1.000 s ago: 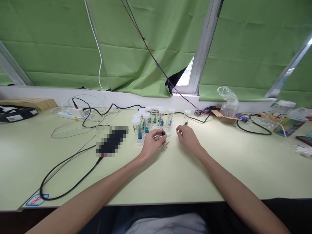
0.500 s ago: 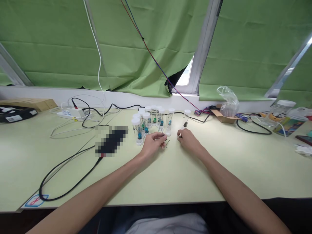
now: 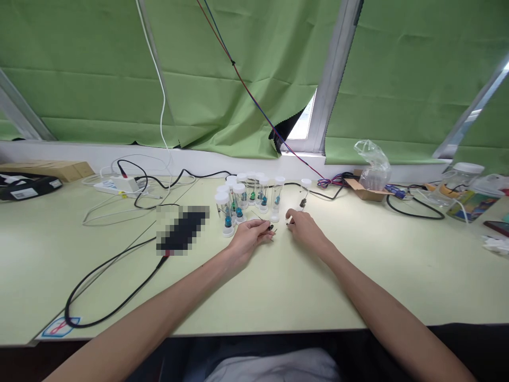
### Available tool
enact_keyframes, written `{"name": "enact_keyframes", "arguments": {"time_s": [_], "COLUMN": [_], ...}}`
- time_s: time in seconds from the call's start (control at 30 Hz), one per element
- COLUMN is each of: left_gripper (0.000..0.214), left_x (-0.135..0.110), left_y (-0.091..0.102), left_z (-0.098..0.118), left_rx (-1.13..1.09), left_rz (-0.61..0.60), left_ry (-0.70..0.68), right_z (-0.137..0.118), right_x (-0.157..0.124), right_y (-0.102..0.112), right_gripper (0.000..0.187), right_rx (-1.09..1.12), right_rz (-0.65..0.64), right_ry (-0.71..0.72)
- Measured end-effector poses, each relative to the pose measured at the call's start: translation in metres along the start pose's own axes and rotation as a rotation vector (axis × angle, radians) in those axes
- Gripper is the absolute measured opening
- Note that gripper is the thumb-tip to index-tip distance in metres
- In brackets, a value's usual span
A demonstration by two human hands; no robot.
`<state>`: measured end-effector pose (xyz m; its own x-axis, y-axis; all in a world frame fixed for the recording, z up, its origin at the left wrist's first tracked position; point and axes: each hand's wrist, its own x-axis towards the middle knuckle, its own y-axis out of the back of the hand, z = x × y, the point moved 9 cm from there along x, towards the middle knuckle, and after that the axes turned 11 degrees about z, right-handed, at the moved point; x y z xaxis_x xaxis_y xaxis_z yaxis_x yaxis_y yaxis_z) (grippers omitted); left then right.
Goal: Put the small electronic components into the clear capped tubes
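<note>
My left hand (image 3: 251, 236) is closed in a pinch on a small dark part with thin metal leads (image 3: 271, 227); its exact kind is too small to make out. Just right of it, my right hand (image 3: 304, 228) has its fingers drawn together near the table, with a tiny dark thing at the fingertips. Beyond my left hand several clear capped tubes (image 3: 226, 208) stand upright in a cluster, with blue or green parts inside. Another clear tube (image 3: 277, 197) stands between my hands. Behind my right hand is one more tube (image 3: 305, 192), with a dark part in it.
A blurred-out black device (image 3: 183, 231) with a looping black cable lies on the left. Behind it is a white power strip (image 3: 123, 184) with cords. To the right are an open cardboard box (image 3: 368, 192) with a plastic bag and a clear jug (image 3: 457, 183).
My left hand has turned slightly, so the dark part and a thin lead show more clearly. My right hand has shifted a little to the left, towards it.
</note>
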<state>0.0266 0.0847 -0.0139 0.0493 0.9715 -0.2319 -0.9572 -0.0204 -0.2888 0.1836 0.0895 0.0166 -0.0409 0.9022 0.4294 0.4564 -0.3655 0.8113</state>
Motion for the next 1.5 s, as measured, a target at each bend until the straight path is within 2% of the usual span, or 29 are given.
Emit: {"name": "enact_keyframes", "arguments": {"time_s": [0.2,0.4,0.77,1.03,1.33,1.5], "left_gripper": [0.008,0.007,0.006,0.005,0.009,0.008], "left_x": [0.0,0.001,0.001,0.0,-0.002,-0.002], "left_y": [0.002,0.003,0.005,0.005,0.005,0.004], "left_z": [0.002,0.001,0.005,0.007,0.013,0.014], "left_rx": [-0.04,-0.053,-0.028,-0.034,-0.136,-0.153], "left_rz": [0.042,0.045,0.042,0.063,0.079,0.078], "left_ry": [0.006,0.013,-0.034,-0.046,-0.041,-0.057], "right_z": [-0.021,-0.038,-0.048,-0.047,-0.034,-0.024], "right_x": [-0.001,-0.002,-0.005,-0.003,0.0,0.0], "right_y": [0.008,0.009,0.008,0.012,0.01,0.003], "right_gripper": [0.017,0.016,0.018,0.016,0.017,0.022], "right_rx": [0.274,0.486,0.552,0.564,0.696,0.836], "right_rz": [0.056,0.009,-0.03,0.044,0.089,0.066], "right_ry": [0.009,-0.005,0.032,0.075,-0.056,-0.195]}}
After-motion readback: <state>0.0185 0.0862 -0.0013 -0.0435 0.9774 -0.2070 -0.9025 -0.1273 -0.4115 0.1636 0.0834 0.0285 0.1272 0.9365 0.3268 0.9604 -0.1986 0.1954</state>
